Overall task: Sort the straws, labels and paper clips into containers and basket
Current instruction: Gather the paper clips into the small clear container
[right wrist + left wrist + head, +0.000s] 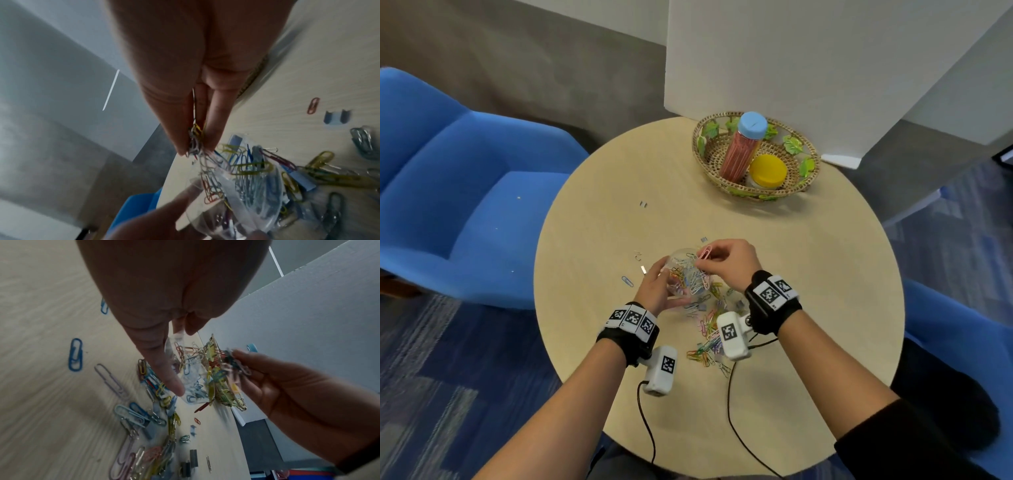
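Observation:
My left hand (657, 291) grips a clear container (686, 274) partly filled with coloured paper clips, tilted over the round table (619, 342). Just above its mouth my right hand (717, 258) pinches a small bunch of paper clips (704, 253) between thumb and fingers (218, 120). In the left wrist view the container (189, 386) sits under my thumb, and the right hand (267, 378) holds the bunch (236, 368) beside it. A pile of loose paper clips (710, 337) lies on the table between my wrists.
A wicker basket (808, 178) at the far side holds a tall blue-lidded jar of straws (743, 147) and a yellow-lidded jar (767, 171). A single blue clip (627, 281) and small staples lie left of the hands. Blue chairs flank the table; a white wall stands behind.

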Motion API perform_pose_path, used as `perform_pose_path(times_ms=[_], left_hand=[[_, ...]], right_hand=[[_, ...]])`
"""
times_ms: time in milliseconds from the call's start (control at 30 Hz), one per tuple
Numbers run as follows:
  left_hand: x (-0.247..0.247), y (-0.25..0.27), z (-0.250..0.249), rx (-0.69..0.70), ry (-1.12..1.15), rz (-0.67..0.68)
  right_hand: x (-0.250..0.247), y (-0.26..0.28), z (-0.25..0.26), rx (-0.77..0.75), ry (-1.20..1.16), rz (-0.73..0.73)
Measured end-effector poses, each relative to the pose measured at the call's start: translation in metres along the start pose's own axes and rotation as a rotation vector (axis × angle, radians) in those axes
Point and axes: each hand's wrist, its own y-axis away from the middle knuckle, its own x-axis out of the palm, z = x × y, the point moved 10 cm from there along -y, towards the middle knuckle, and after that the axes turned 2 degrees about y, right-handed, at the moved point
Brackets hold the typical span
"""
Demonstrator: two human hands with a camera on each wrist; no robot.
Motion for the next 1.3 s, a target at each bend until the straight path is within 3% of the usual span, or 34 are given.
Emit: perform_pose_path(times_ms=[167,300,367,400,533,767,867,1000,1200,1300], left_hand=[[0.008,0.007,0.0,0.012,0.022,0.034],[-0.013,0.005,-0.004,0.005,0.036,-0.049],[-0.018,0.0,-0.006,0.042,0.009,-0.03],[-0.015,0.0,-0.007,0.065,-0.032,0.007],[-0.011,0.004,-0.01,0.073,0.016,0.002],[-0.012,0.001,-0.019,0.028,0.166,0.028],[-0.016,-0.003,-0.027,0.039,0.159,0.02],[-0.023,-0.006,-0.026,0.045,0.139,-0.002],[-0.024,-0.007,-0.009,-0.002,0.108,0.005],[-0.021,-0.005,-0.004,-0.018,0.084,-0.006]], right_hand=[[0.011,0.0,0.014,-0.063,0.16,0.046],[-0.026,-0.004,-0.008,-0.003,0.121,-0.111],[-0.046,-0.001,-0.027,0.046,0.272,-0.203],[-0.048,0.0,-0.041,0.1,0.389,-0.176],[-0.011,0.024,-0.107,0.407,0.807,0.235],[0.038,0.041,-0.097,0.147,0.876,0.184],[0.038,0.035,-0.091,0.099,0.829,0.134],[0.027,0.028,-0.098,0.197,0.673,0.102],[-0.003,0.04,-0.115,0.472,-0.015,-0.003],[-0.008,0.037,-0.101,0.474,-0.349,-0.045]])
